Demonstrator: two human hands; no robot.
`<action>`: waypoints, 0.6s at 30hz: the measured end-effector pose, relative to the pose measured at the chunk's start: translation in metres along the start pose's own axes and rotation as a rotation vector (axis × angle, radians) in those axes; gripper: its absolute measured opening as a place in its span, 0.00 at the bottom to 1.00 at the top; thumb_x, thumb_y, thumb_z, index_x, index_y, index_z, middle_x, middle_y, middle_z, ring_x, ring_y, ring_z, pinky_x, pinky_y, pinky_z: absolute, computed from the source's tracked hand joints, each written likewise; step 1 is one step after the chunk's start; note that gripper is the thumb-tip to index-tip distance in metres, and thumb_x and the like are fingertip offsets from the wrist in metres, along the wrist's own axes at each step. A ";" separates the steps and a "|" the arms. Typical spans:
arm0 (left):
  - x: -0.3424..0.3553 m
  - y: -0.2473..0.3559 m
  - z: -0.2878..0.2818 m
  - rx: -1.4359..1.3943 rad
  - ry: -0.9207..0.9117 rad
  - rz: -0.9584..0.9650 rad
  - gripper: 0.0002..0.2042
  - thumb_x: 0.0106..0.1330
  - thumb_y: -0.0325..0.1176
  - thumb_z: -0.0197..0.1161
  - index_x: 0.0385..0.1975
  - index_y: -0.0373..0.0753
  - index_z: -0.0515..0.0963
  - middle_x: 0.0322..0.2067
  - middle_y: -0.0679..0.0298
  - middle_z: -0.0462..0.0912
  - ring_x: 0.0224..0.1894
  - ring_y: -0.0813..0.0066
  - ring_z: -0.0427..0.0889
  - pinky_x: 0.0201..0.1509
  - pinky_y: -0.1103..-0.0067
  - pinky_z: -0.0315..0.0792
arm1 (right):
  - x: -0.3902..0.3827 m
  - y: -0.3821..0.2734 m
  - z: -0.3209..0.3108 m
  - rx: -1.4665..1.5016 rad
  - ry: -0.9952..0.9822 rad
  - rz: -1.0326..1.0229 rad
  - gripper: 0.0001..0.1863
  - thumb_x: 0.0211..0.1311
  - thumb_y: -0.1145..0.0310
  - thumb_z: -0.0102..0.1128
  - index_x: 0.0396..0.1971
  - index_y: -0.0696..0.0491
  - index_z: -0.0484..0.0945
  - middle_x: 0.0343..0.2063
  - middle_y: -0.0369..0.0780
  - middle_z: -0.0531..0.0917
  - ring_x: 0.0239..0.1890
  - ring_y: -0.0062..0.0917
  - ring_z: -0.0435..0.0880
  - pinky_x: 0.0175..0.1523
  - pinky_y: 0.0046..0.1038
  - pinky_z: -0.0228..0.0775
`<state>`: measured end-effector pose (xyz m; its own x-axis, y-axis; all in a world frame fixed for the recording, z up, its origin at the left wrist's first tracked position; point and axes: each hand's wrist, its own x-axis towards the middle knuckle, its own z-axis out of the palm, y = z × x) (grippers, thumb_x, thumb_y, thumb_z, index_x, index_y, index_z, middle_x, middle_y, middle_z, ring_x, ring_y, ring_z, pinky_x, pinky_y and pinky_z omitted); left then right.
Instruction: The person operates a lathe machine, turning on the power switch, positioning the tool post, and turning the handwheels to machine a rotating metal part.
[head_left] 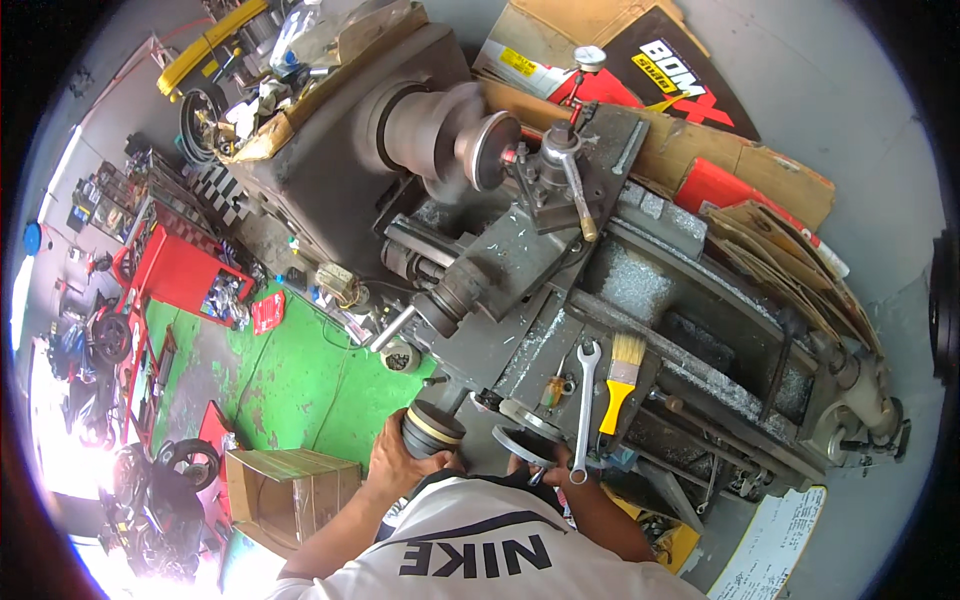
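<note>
My left hand [392,452] is closed around a dark, ribbed round handwheel [432,428] with a pale band, at the front of a metal lathe [500,345]. To its right, my right hand [552,474] is at the lower rim of a grey metal handwheel [524,444]; its fingers curl there, partly hidden. Farther back, the chuck [425,130] is blurred by spinning. A round disc-shaped workpiece [488,150] sits in front of it, close to the tool post [560,155] with its clamping lever [578,195].
A combination spanner [584,410] and a yellow-handled brush [620,390] lie right of my hands. Metal shavings [635,285] cover the lathe bed. Cardboard [780,255] leans behind the lathe. An open cardboard box [330,500] stands on the green floor [300,375] at left.
</note>
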<state>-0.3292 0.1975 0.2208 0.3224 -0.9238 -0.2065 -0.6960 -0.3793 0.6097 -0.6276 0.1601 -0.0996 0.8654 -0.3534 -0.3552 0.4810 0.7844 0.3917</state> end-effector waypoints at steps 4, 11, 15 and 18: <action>-0.001 0.004 0.000 0.003 0.040 0.031 0.49 0.41 0.53 0.82 0.60 0.32 0.66 0.48 0.44 0.80 0.50 0.45 0.83 0.56 0.60 0.77 | -0.006 0.001 0.005 0.003 0.188 -0.020 0.27 0.70 0.50 0.57 0.56 0.56 0.78 0.47 0.49 0.86 0.31 0.44 0.82 0.24 0.42 0.72; -0.002 0.003 0.001 0.011 0.069 0.076 0.50 0.40 0.56 0.82 0.59 0.31 0.66 0.47 0.44 0.80 0.48 0.44 0.83 0.55 0.59 0.77 | 0.019 -0.013 0.007 -0.042 0.132 0.021 0.25 0.70 0.51 0.57 0.55 0.57 0.79 0.45 0.49 0.86 0.31 0.45 0.82 0.24 0.44 0.73; -0.003 0.003 0.001 0.034 0.059 0.075 0.50 0.43 0.53 0.83 0.62 0.31 0.65 0.49 0.45 0.79 0.49 0.47 0.83 0.56 0.62 0.77 | 0.042 -0.025 0.011 -0.539 -0.816 0.261 0.36 0.65 0.50 0.62 0.60 0.67 0.71 0.44 0.64 0.82 0.27 0.45 0.85 0.21 0.32 0.81; -0.003 0.002 0.001 0.033 0.056 0.069 0.50 0.42 0.54 0.83 0.61 0.31 0.65 0.48 0.44 0.79 0.49 0.45 0.83 0.56 0.60 0.77 | 0.031 -0.018 0.006 -0.375 -0.408 0.133 0.37 0.64 0.51 0.63 0.60 0.68 0.71 0.43 0.65 0.82 0.26 0.44 0.86 0.20 0.31 0.81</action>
<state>-0.3327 0.1993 0.2218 0.3076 -0.9438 -0.1208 -0.7383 -0.3168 0.5954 -0.6082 0.1318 -0.1125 0.9351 -0.3489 0.0623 0.3457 0.9367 0.0559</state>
